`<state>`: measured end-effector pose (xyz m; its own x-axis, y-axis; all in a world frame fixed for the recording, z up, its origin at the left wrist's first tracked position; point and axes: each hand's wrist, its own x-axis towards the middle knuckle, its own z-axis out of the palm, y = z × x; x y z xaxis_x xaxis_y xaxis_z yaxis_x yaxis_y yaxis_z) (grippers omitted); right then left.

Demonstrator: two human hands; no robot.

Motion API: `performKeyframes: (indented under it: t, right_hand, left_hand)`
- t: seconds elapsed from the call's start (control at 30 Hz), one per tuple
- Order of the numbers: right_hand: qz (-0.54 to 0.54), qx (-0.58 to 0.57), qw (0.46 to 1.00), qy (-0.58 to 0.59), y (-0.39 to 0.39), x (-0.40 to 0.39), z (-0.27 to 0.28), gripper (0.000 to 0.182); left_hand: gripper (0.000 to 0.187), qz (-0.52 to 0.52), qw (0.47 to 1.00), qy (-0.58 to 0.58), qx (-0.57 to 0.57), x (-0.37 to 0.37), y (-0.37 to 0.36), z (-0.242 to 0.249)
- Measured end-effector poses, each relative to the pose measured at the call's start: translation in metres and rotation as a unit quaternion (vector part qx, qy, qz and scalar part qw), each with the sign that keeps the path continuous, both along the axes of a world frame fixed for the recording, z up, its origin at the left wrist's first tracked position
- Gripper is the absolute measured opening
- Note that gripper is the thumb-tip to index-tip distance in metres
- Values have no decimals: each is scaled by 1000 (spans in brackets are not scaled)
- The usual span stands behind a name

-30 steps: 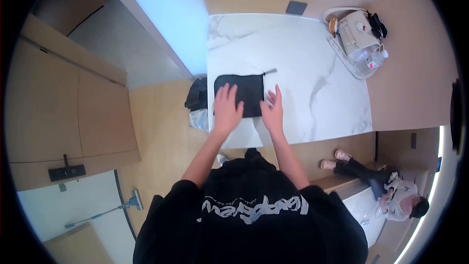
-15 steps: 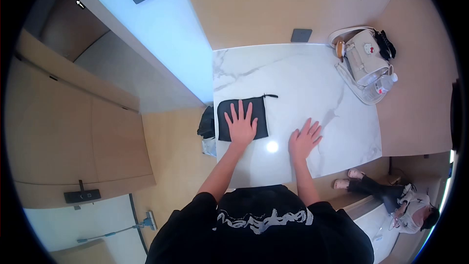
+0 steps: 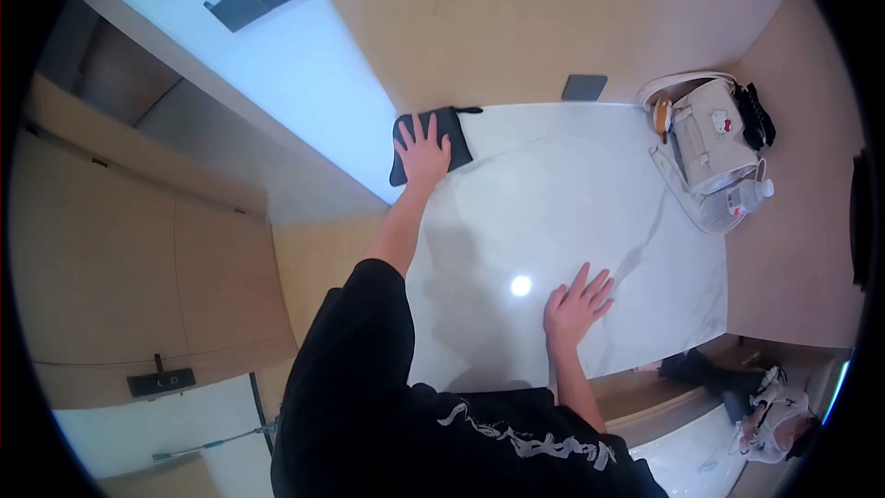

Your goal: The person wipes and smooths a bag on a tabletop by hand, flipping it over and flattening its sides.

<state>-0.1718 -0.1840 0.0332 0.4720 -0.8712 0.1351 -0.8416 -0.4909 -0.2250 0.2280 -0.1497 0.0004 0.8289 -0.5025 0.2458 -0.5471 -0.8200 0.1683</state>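
My left hand (image 3: pixel 426 158) lies flat with spread fingers on a flat black pouch (image 3: pixel 459 143). The pouch sits at the far left corner of the white marble-patterned table (image 3: pixel 562 194), its short strap pointing right along the back edge. Part of it is covered by my palm and fingers. Nearer the front edge, my right hand (image 3: pixel 573 314) rests on the tabletop with its fingers apart, holding nothing.
Toward the back right of the table stands a cream handbag (image 3: pixel 714 143) with a looped strap. A clear plastic bottle (image 3: pixel 747 195) leans beside it. Wood panels border the back and right. A seated person (image 3: pixel 770 415) is at the lower right.
My left hand and the black pouch have moved away from me, from the left middle of the table to its far left corner. My right hand stays at the front right.
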Motion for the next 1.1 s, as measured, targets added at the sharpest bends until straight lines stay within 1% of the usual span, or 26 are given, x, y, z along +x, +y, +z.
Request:
performKeyframes:
  t: [0.07, 0.17, 0.27, 0.3, 0.4, 0.43, 0.53, 0.57, 0.63, 0.7, 0.73, 0.77, 0.83, 0.87, 0.9, 0.93, 0.97, 1.0, 1.07, 1.1]
  right_hand:
    - [3, 2, 1000, 5, 3, -1, 0, 65]
    - [3, -1, 1000, 7, 0, 2, 0, 65]
    - [3, -7, 1000, 11, 1, 1, -5, 64]
    - [5, -16, 1000, 6, 1, 0, -7, 64]
    - [5, -20, 1000, 15, -1, -1, -9, 63]
    - [14, -25, 999, 19, -2, -2, -13, 63]
    - [14, -38, 999, 24, -5, -4, -20, 63]
    - [11, -37, 999, 18, -7, -4, -21, 63]
    - [10, -43, 999, 20, -3, -10, -24, 62]
    - [-10, -32, 998, 46, -9, -5, -21, 61]
    - [-7, -45, 998, 41, -13, -1, -19, 61]
    - [-13, -33, 998, 43, -12, -1, -19, 61]
    - [-13, -23, 998, 49, -9, -3, -20, 61]
    - [-16, -23, 998, 50, -8, -3, -21, 62]
    - [-19, -21, 998, 52, -9, -3, -22, 62]
    - [-15, -24, 998, 55, -10, -3, -24, 62]
    - [-17, -25, 998, 53, -12, -3, -27, 61]
    - [-22, -24, 998, 52, -11, -4, -26, 61]
    - [-23, -25, 998, 54, -11, -4, -27, 61]
    - [-24, -24, 998, 54, -11, -4, -26, 61]
  left_hand:
    - [61, -6, 1000, -4, -18, -4, 3, -3]
    - [64, 35, 999, -15, -21, -15, 4, -5]
    - [66, 40, 999, -21, -25, -51, 21, 1]
    - [72, 36, 998, -28, -43, -69, 30, 5]
    - [77, 32, 996, -35, -72, -121, 61, 0]
    - [80, 33, 998, -17, -50, -143, 75, 3]
    - [74, 7, 999, 6, -33, -210, 122, 12]
    - [74, 17, 999, 13, -38, -231, 138, 15]
    - [70, -6, 998, 39, -54, -271, 168, 19]
    - [71, -15, 996, 58, -72, -305, 193, 25]
    - [73, -20, 994, 65, -84, -318, 203, 27]
    - [73, -16, 994, 61, -94, -326, 213, 31]
    - [78, -27, 980, 134, -141, -343, 233, 41]
    - [78, -22, 980, 133, -145, -347, 245, 45]
    - [81, -16, 953, 192, -236, -349, 256, 47]
    - [85, -10, 913, 247, -323, -352, 265, 47]
    - [88, 9, 885, 284, -368, -355, 270, 40]
    - [88, 11, 884, 287, -370, -357, 275, 31]
    - [89, 13, 866, 346, -362, -358, 281, 13]
    - [89, 17, 862, 351, -365, -358, 279, 14]
